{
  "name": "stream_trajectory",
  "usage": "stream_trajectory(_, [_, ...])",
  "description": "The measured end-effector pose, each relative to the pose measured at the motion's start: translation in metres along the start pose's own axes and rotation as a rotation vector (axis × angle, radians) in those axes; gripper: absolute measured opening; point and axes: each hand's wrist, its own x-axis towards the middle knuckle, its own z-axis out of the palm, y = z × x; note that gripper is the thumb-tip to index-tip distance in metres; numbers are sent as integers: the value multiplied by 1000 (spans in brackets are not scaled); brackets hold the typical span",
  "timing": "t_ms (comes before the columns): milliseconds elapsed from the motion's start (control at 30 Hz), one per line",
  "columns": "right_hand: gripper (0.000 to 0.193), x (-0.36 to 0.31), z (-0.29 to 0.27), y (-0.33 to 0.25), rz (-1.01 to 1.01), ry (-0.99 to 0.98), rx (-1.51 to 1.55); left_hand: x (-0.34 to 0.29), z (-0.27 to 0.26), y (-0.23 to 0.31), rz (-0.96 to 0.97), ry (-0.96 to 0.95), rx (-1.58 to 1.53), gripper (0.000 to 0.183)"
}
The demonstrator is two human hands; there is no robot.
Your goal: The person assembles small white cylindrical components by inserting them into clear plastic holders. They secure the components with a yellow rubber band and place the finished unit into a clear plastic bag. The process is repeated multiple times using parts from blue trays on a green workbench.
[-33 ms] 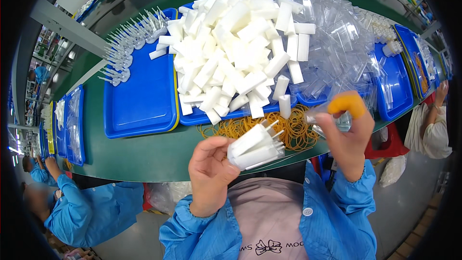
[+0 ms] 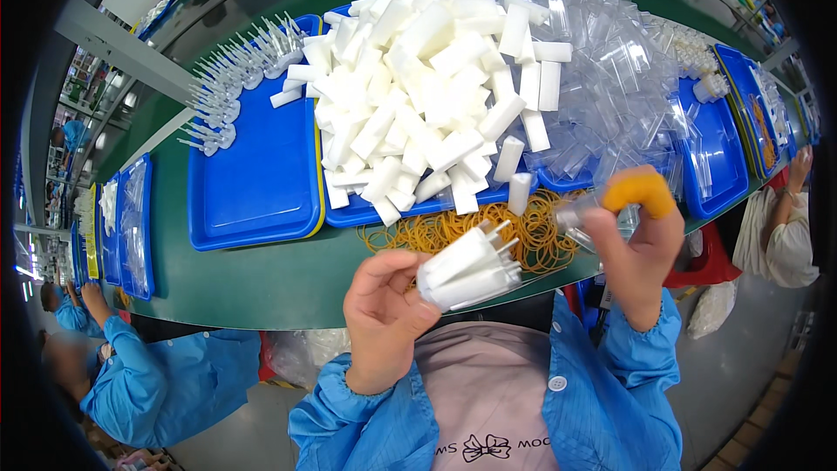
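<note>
My left hand [image 2: 384, 314] grips a white pronged plastic piece with white foam blocks around it [image 2: 469, 269], its thin prongs pointing right. Thumb and fingers hold the bundle at its left end, above the table's near edge. To the right, my right hand [image 2: 635, 240] is raised, orange finger covers [image 2: 641, 190] on its bent finger. Between its thumb and finger is a clear plastic piece [image 2: 575, 212], blurred, apart from the bundle. Beyond the hands lie loose orange rubber bands [image 2: 436, 231] and a single white foam block [image 2: 519, 194].
A heap of white foam blocks [image 2: 410, 87] fills the middle tray, with clear plastic sleeves [image 2: 610, 78] to its right. White pronged pieces [image 2: 214, 105] stand along the edge of a blue tray [image 2: 253, 183] at left. Co-workers [image 2: 166, 375] sit on both sides.
Both hands have shifted slightly to the right, the bundle moving along with the left one. The grips look the same.
</note>
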Motion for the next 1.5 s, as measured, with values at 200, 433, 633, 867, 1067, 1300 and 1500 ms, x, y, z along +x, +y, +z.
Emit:
stream_trajectory(200, [57,-6,6,-22,134,95,689,-4,8,-4,155,-155,181,43])
stream_trajectory(433, [64,-14,9,-24,144,-16,810,-7,11,-2,181,-176,189,41])
stream_trajectory(633, [50,-20,13,-31,178,-17,735,-9,19,13,165,-232,610,50])
stream_trajectory(867, [35,-21,10,-24,164,-53,784,-2,29,19,304,-388,851,49])
stream_trajectory(1067, [34,-24,1,-23,138,-148,833,0,23,11,368,-490,807,44])
stream_trajectory(1300, [31,-25,9,-18,104,-73,793,2,29,2,126,-310,528,68])
stream_trajectory(1500, [40,-15,-5,-6,134,-471,704,5,25,1,-645,-527,-148,79])
